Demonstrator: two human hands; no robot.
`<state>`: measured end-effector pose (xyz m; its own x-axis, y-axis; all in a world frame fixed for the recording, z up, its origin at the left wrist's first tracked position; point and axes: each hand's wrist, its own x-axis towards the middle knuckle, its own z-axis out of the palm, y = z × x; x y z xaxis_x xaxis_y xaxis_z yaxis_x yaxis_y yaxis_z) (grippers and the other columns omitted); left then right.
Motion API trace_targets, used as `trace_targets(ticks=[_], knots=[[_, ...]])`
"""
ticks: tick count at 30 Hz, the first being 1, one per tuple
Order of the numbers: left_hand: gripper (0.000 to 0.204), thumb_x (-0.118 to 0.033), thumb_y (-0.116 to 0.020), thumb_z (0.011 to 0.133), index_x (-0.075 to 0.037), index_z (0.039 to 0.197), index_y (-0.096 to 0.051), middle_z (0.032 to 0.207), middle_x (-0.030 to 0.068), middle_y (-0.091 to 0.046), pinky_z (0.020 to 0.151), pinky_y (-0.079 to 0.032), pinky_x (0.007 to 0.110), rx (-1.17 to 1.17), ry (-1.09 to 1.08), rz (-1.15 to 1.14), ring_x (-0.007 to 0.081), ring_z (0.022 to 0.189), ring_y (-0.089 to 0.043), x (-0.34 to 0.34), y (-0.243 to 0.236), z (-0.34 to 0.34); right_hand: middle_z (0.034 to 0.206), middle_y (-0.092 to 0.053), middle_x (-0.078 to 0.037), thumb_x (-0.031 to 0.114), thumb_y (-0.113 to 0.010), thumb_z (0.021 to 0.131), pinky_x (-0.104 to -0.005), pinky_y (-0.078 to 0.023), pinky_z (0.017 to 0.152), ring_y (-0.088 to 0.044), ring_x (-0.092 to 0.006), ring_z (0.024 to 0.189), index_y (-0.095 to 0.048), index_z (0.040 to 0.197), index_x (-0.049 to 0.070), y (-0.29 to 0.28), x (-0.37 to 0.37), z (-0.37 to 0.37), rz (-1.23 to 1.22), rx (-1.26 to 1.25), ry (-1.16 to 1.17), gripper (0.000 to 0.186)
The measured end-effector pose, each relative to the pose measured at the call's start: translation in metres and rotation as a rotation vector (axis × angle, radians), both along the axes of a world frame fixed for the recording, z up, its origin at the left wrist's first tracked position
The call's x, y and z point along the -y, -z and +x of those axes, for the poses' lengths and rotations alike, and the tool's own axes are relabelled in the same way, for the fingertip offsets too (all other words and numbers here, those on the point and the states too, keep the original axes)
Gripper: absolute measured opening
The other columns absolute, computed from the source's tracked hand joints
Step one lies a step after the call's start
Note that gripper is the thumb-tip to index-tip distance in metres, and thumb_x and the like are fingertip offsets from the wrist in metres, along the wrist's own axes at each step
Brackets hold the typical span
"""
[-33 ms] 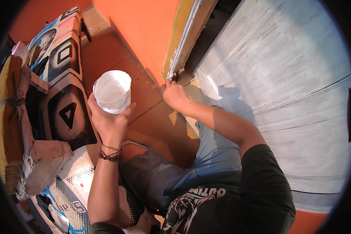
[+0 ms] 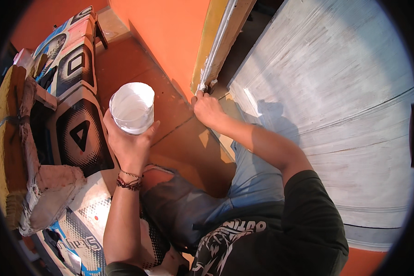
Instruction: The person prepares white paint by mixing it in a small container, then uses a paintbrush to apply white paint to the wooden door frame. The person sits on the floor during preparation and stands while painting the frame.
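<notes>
My left hand [image 2: 129, 143] is wrapped round a white tub [image 2: 145, 123] with white paint inside, held upright above the tiled floor. Reaching forward, my right hand [image 2: 208, 110] is closed at the foot of the door frame [image 2: 211, 55]. It grips what looks like a paintbrush [image 2: 206, 88], mostly hidden by the fingers. Fresh-looking white paint runs along the frame's edge beside a yellowish strip. To the right of this hand stands a wooden door [image 2: 345, 106] streaked with thin white paint.
An orange wall [image 2: 163, 41] meets the frame on its left. Along my left side stretches a bench [image 2: 80, 133] covered with a printed sheet, with rough wooden pieces [image 2: 55, 193] and a yellow-edged board [image 2: 4, 138] on it. Reddish tiles [image 2: 177, 147] lie between bench and door.
My right hand has shifted very slightly to the right at the foot of the frame. The left hand and tub stay almost where they were.
</notes>
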<state>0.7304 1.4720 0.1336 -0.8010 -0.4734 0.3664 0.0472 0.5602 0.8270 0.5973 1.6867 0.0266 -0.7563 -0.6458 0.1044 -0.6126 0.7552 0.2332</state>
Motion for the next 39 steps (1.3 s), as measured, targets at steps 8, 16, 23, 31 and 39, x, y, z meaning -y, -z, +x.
trace_targets(ticks=[8,16,23,31,39], knots=[[0.094,-0.014,-0.095,0.060,0.002,0.136,-0.041,0.126,0.0180,-0.062,0.100,-0.051,0.038,0.017,-0.002,0.002,0.0296,0.115,-0.064,0.001,0.000,-0.002,0.090,-0.070,-0.015,0.020,-0.066,0.097,-0.0317,-0.050,0.055,-0.063,-0.0160,0.067,-0.066,0.106,0.001,0.006,-0.055,0.032,-1.504,0.566,0.760,0.021],[0.094,-0.016,-0.096,0.059,0.000,0.135,-0.043,0.125,0.0177,-0.062,0.098,-0.052,0.038,0.030,-0.011,-0.010,0.0305,0.114,-0.065,0.002,0.004,-0.001,0.089,-0.070,-0.017,0.014,-0.068,0.093,-0.0367,-0.056,0.064,-0.069,-0.0266,0.070,-0.065,0.116,-0.003,0.082,-0.023,0.049,-1.204,0.430,0.668,0.029],[0.094,-0.015,-0.096,0.059,0.000,0.135,-0.043,0.125,0.0182,-0.062,0.099,-0.052,0.038,0.039,-0.015,0.015,0.0309,0.115,-0.065,0.001,0.000,0.000,0.099,-0.065,-0.021,0.014,-0.061,0.095,-0.0435,-0.058,0.067,-0.071,-0.0349,0.079,-0.057,0.106,0.000,0.074,0.023,0.013,-0.389,0.173,0.070,0.018],[0.095,-0.014,-0.096,0.059,0.002,0.136,-0.041,0.125,0.0188,-0.062,0.099,-0.052,0.037,0.012,-0.039,-0.023,0.0300,0.115,-0.064,0.002,0.000,-0.006,0.102,-0.065,-0.024,0.021,-0.057,0.098,-0.0359,-0.060,0.069,-0.072,-0.0310,0.087,-0.053,0.112,-0.004,0.072,0.053,-0.026,-0.077,0.227,0.044,0.029],[0.096,-0.013,-0.095,0.059,0.002,0.137,-0.041,0.128,0.0182,-0.061,0.100,-0.051,0.037,0.003,-0.025,0.020,0.0286,0.117,-0.063,0.002,-0.001,-0.004,0.104,-0.066,-0.024,0.016,-0.055,0.097,-0.0368,-0.060,0.073,-0.072,-0.0316,0.090,-0.054,0.112,-0.005,0.033,0.062,-0.012,0.016,0.191,-0.014,0.026]])
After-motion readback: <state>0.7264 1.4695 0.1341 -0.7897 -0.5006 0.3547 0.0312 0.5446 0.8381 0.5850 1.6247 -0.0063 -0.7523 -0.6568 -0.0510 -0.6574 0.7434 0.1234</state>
